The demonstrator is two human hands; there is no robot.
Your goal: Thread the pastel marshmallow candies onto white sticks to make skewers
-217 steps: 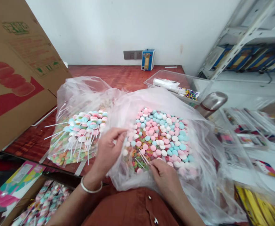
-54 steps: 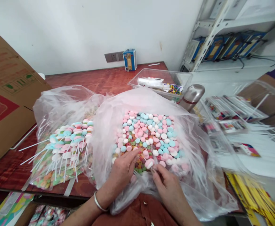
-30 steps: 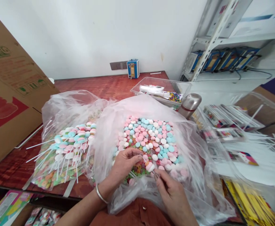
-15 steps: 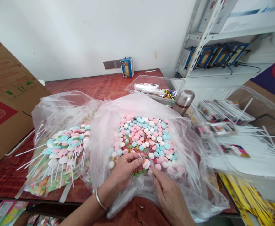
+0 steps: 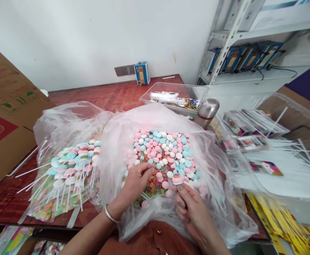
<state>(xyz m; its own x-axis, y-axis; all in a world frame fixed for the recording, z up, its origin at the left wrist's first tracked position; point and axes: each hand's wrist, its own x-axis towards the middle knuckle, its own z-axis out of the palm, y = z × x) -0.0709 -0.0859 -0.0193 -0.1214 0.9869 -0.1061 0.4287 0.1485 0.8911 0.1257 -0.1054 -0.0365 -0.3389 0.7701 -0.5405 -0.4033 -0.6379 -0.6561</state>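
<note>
My right hand (image 5: 192, 209) is closed, thumb and forefinger pinching below a lollipop (image 5: 178, 179) of stacked pink and white candies with an orange piece between; its stick is mostly hidden by the fingers. My left hand (image 5: 138, 180) is over the loose candies, thumb and fingertips brought together; what they hold, if anything, is hidden. Short white sticks (image 5: 144, 195) show just below it. Under both hands, an opened clear plastic bag (image 5: 118, 141) contains pink, blue and white candy discs (image 5: 155, 145) and small coloured ring candies (image 5: 152, 187).
Left, stacked candy lollipops (image 5: 75, 161) lie on another clear bag beside a cardboard box (image 5: 9, 95). Behind are a clear tray (image 5: 168, 86), a steel flask (image 5: 207, 111) and a blue device (image 5: 142, 73). At right, a clear bin (image 5: 240, 170) holds white sticks and packets.
My right hand has moved slightly right with the lollipop, away from my left hand. My left hand has shifted up and left over the candies.
</note>
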